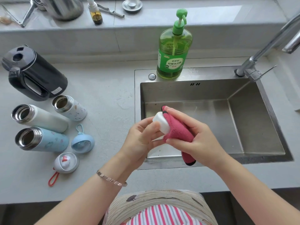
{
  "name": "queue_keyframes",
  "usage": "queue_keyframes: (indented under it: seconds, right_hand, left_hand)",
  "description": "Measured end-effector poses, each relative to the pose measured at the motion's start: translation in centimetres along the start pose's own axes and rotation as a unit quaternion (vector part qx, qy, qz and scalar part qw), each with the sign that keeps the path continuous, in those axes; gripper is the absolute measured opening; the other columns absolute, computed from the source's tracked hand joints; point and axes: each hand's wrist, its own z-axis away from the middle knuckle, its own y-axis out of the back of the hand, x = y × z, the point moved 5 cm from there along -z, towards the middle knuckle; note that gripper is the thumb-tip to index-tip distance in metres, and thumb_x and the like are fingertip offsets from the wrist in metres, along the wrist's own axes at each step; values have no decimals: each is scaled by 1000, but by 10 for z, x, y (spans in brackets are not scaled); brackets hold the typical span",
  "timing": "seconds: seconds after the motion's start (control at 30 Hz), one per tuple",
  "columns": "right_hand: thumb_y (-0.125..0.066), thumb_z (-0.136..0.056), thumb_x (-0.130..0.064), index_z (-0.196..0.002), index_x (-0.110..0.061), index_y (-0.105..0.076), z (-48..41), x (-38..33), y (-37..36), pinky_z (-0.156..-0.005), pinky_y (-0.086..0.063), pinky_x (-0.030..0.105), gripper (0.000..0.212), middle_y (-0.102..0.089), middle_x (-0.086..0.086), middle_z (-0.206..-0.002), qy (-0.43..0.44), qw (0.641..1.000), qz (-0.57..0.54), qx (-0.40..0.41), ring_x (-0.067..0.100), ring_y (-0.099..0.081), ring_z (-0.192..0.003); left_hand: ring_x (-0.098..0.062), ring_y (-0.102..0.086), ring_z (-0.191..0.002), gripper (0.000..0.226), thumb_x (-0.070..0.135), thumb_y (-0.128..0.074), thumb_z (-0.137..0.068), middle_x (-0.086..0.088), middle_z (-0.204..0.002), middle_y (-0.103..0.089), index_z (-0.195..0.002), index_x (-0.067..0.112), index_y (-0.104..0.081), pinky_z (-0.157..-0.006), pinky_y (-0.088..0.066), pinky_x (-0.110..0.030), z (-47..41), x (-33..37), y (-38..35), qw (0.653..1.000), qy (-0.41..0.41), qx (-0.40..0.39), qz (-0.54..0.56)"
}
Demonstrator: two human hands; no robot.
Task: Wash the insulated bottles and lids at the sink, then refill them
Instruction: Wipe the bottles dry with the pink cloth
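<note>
Bare-armed, the person wears a bracelet (111,179) of faceted metallic beads at the wrist of the left hand (141,140), a beige thin-striped garment (155,201) with small dark leaf prints, and a red, white and grey striped cloth (162,215) below it.

Bright, even, cool daylight. 1 pale glare band on back ledge (178,12). Shadows faint and soft-edged beside kettle (37,73). Sink (211,95) steel gives dull streaky sheen (brushed look). Wide-angle bend at edges: faucet (276,34) and counter (105,88) lines curve. Overall slight softness, smeared detail toward corners.
</note>
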Motion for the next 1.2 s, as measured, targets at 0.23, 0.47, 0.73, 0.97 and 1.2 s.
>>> queue_keyframes:
  seconds: [0.23,0.47,0.73,0.97,1.2]
  right_hand:
    - [-77,-66,-9,-124,-26,-54,6,8,3,-105,-37,24,65,-50,-15,-135,59,998,37,-1,3,-43,-128]
    - [-70,-73,-44,-110,-36,-60,13,12,19,-78,-45,9,39,-68,-23,-98,-8,991,-90,101,-6,-60,-91]
    - [-61,-84,-39,-124,-49,-42,6,1,-23,-92,-45,18,46,-55,-9,-125,-63,997,-37,22,-2,-55,-108]
    - [-58,-89,-11,-123,-25,-54,10,14,-15,-86,-50,22,37,-64,-3,-112,-92,987,-99,88,11,-62,-99]
    - [-62,-84,-18,-125,-23,-55,18,5,-13,-82,-48,15,42,-66,-5,-109,-65,990,-83,95,3,-62,-97]
  left_hand:
    - [-31,-67,-87,40,41,-59,-76,-18,-103,-65,-104,13,-64,-71,-55,-44,8,-7,-8,986,125,-49,95]
    - [-25,-66,-98,74,24,-73,-59,-11,-118,-62,-129,13,-52,-78,-55,-41,8,1,10,996,84,-29,31]
    - [-13,-60,-112,76,-5,-76,-53,-3,-116,-63,-123,16,-54,-83,-51,-22,13,8,-2,979,-130,9,-155]
    - [-9,-53,-120,75,-1,-72,-64,2,-120,-62,-131,17,-42,-96,-43,-21,18,7,-3,948,-185,-45,-254]
    - [-3,-49,-120,74,14,-70,-66,8,-127,-51,-135,22,-44,-98,-43,-21,25,17,-10,862,-253,-4,-439]
